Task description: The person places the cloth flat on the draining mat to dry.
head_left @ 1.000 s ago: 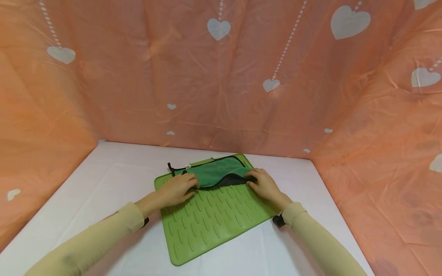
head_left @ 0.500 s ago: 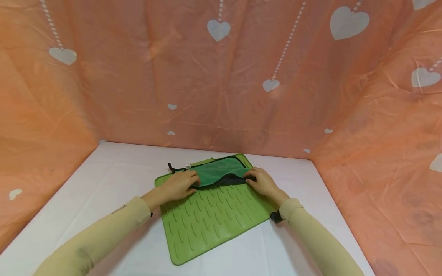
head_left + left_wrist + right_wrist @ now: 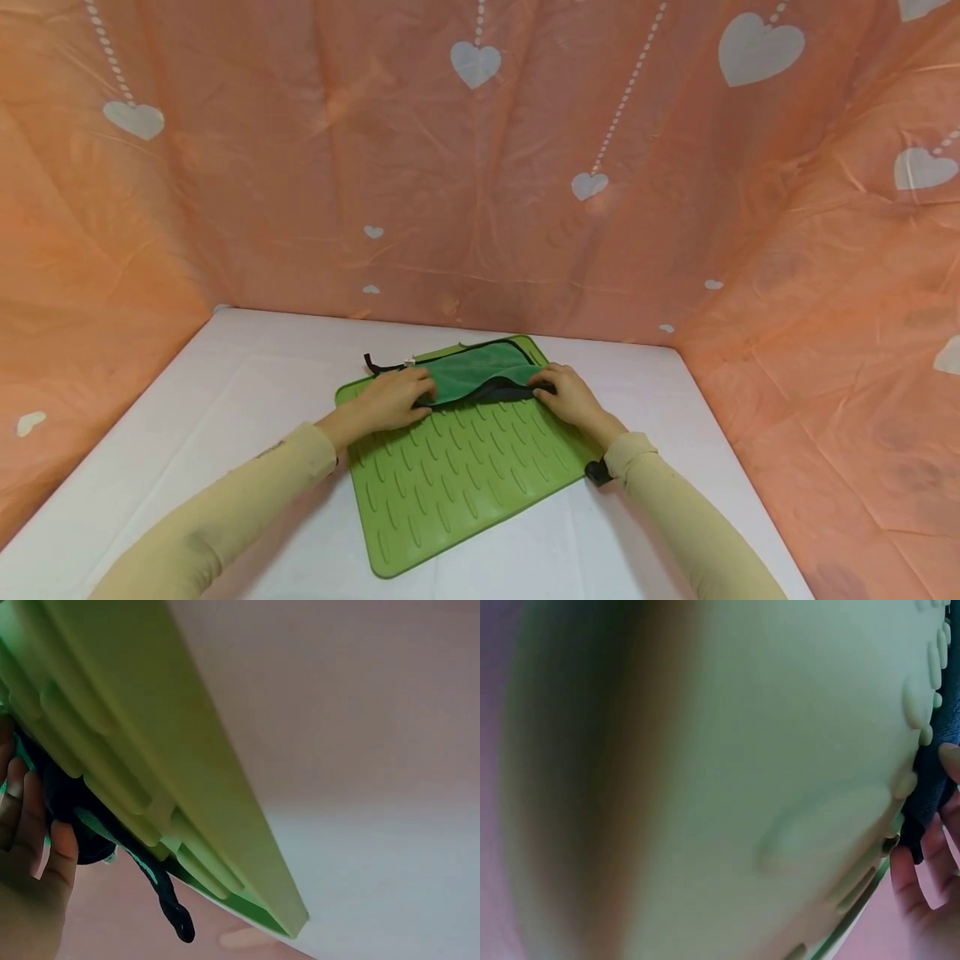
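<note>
A green cloth [image 3: 472, 369] with black edging and a dark underside lies folded across the far part of a green ribbed mat [image 3: 450, 483]. A black hanging loop [image 3: 176, 915] sticks out past the mat's edge at the cloth's left end. My left hand [image 3: 392, 400] holds the cloth's near left part, thumb and fingers bent about the fabric. At the near right corner my right hand [image 3: 573, 400] pinches the dark rolled edge of the cloth [image 3: 934, 769]. Between the hands the near edge bulges up slightly. The left fingertips are partly hidden in the head view.
The mat lies askew on a white-covered table [image 3: 247, 375]. An orange curtain [image 3: 480, 167] with white hearts stands behind the table and along both sides. A small white tag [image 3: 409, 362] shows at the cloth's far left edge.
My left hand has shifted slightly right and away from me along the cloth's near edge. The right hand has barely moved, and the mat has stayed in place.
</note>
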`<state>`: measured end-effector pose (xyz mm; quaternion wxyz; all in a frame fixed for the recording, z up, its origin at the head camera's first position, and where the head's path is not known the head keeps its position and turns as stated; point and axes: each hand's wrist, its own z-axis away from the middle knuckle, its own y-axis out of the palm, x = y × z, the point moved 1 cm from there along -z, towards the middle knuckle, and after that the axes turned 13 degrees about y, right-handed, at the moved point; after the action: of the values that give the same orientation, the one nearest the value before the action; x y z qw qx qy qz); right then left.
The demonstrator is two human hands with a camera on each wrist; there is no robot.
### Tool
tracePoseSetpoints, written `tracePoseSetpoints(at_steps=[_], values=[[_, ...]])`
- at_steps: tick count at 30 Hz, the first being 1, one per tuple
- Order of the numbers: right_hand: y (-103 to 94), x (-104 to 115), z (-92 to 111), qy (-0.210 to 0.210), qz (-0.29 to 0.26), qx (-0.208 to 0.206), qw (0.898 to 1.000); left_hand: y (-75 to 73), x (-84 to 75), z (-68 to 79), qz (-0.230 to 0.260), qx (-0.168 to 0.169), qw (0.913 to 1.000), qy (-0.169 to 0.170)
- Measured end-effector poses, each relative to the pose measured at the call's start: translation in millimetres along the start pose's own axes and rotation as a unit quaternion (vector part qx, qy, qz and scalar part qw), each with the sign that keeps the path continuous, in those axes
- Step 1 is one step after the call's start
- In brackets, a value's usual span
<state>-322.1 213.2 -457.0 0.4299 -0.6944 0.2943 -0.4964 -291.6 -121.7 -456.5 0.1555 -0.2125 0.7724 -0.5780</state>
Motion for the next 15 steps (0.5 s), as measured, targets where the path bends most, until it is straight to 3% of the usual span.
tracePoseSetpoints(at_steps=[5, 15], values=[[0.5, -1, 0, 0.002, -0.007, -0.006, 1.0, 0.3, -1.0, 0.0, -0.008, -0.015, 0.9998, 0.013], [-4.8, -2, 9, 0.021, -0.043, -0.047, 0.998, -13.8, -12.1, 3.0, 0.048, 0.008, 0.9984, -0.027]])
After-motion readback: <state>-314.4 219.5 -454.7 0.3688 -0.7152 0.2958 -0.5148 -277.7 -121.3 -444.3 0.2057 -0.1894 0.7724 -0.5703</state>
